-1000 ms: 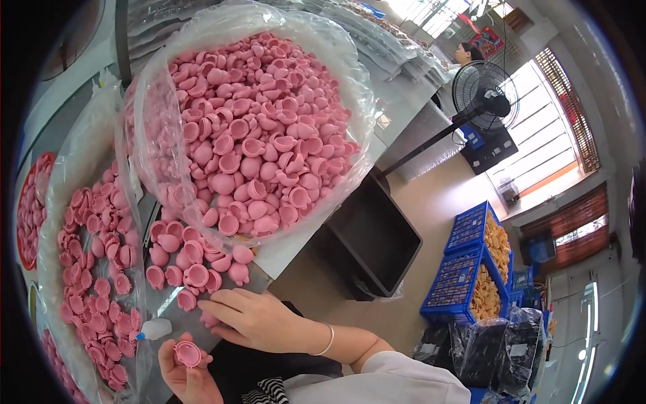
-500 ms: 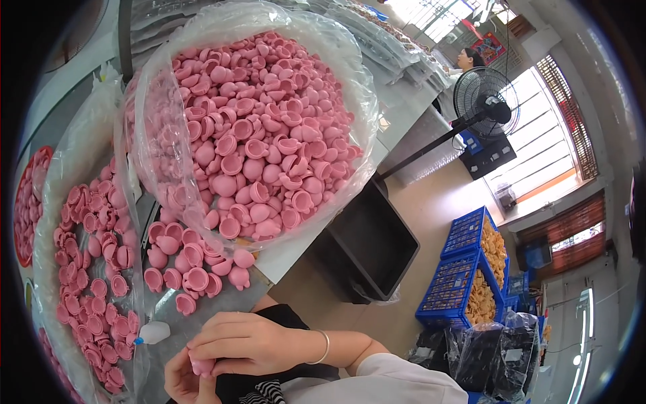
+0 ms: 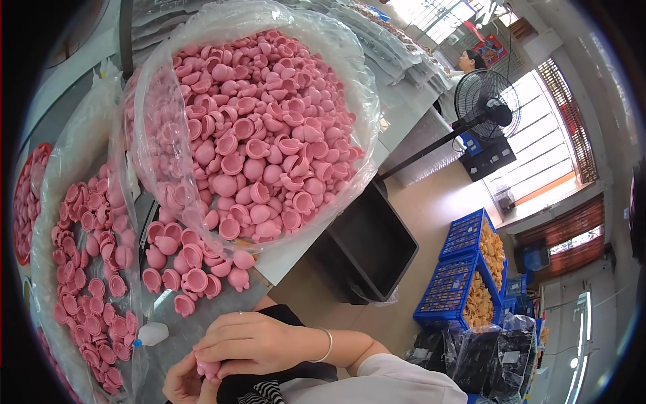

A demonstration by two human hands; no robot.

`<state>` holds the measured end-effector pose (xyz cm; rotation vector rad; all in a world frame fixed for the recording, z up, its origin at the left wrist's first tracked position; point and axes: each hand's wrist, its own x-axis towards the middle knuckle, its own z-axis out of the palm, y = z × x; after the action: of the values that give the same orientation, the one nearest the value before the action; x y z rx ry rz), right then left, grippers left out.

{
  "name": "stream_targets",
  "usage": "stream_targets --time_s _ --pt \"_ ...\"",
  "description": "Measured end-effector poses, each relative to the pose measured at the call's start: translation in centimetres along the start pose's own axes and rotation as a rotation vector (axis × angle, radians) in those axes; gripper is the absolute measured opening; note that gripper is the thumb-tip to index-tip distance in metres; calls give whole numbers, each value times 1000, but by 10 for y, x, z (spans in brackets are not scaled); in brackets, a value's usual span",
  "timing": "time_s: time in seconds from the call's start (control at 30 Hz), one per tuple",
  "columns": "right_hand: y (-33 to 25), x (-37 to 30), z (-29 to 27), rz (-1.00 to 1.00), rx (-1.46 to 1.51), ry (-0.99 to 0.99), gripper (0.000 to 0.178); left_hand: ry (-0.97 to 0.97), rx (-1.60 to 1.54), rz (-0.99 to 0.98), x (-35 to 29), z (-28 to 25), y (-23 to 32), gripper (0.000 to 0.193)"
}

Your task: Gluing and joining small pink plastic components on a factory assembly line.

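My right hand [image 3: 252, 343] curls over a small pink cup-shaped piece [image 3: 208, 368] near the bottom edge, fingers closed on it. My left hand [image 3: 179, 381] supports the same piece from below, mostly hidden under the right. Just beyond them a loose cluster of pink pieces [image 3: 188, 266] lies on the table, spilled from a large clear plastic bag [image 3: 256, 128] heaped with the same pieces. A small white bottle [image 3: 152, 334] lies to the left of my hands.
A second clear bag of pink pieces [image 3: 84, 269] lies along the left. A black bin [image 3: 367, 252] stands beside the table's edge. Blue crates [image 3: 464, 276] of tan parts, dark bags [image 3: 471, 353] and a standing fan [image 3: 488, 101] fill the floor at right. A person stands at the far bench.
My right hand came back from the loose pieces toward my body and closed over the pink piece in my left hand, covering it.
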<state>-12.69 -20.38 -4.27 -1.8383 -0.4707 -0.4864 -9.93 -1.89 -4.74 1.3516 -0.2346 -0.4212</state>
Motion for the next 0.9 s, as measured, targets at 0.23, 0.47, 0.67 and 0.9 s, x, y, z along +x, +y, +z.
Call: stream_targets --time_s 0.23,0.47,0.67,0.9 --pt "-6 1 -3 -12 -112 -1 34 -25 -50 18 3 -6 -18 43" --pt "-6 -1 -5 -7 -110 -11 33 -36 -75 -3 0 -8 -16 43" --pt "-8 -5 -6 -11 -155 1 32 -76 -67 -43 0 -7 -16 42" --pt "-11 -2 -3 27 -137 9 32 -37 -28 -40 -1 -3 -12 40"
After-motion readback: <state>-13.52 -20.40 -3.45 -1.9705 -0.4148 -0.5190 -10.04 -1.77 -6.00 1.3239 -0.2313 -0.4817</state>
